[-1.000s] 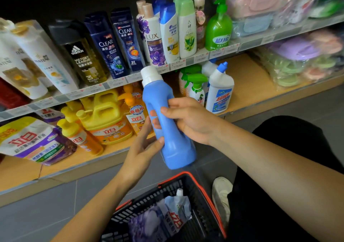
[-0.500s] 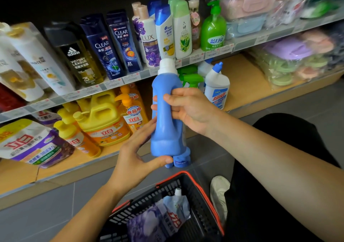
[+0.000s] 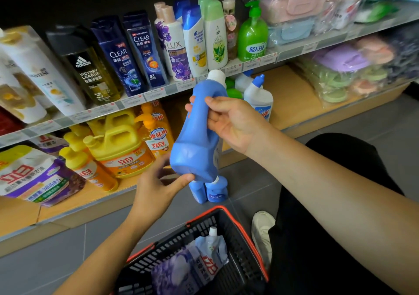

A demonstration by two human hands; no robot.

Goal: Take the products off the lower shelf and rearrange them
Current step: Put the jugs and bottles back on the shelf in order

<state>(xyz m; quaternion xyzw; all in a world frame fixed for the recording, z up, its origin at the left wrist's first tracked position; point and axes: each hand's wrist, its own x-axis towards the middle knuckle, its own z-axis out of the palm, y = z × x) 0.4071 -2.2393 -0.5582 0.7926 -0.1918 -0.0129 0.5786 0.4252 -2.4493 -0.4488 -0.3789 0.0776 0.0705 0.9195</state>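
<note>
A tall blue bottle point(image 3: 195, 140) with a white cap is held in the air in front of the shelves, tilted with its cap up and to the right. My right hand point(image 3: 233, 122) grips its narrow upper part, fingers wrapped round the far side. My left hand point(image 3: 156, 185) is below and to the left, with the thumb touching the bottle's base and the blurred fingers spread loosely. Two small blue bottles point(image 3: 215, 190) show just under the base; whether they hang from it I cannot tell. Behind is the wooden lower shelf point(image 3: 294, 86).
The lower shelf holds yellow detergent jugs point(image 3: 118, 145), a purple pouch point(image 3: 34, 176) and a white cleaner bottle point(image 3: 258, 97). Shampoo bottles point(image 3: 140, 49) line the shelf above. A black basket point(image 3: 204, 226) with pouches sits on the grey floor below my hands, beside my shoe point(image 3: 260, 229).
The blue bottle has swung from leaning left to leaning right and risen a little. My left hand slid from its side to under the base. The small blue bottles came into view.
</note>
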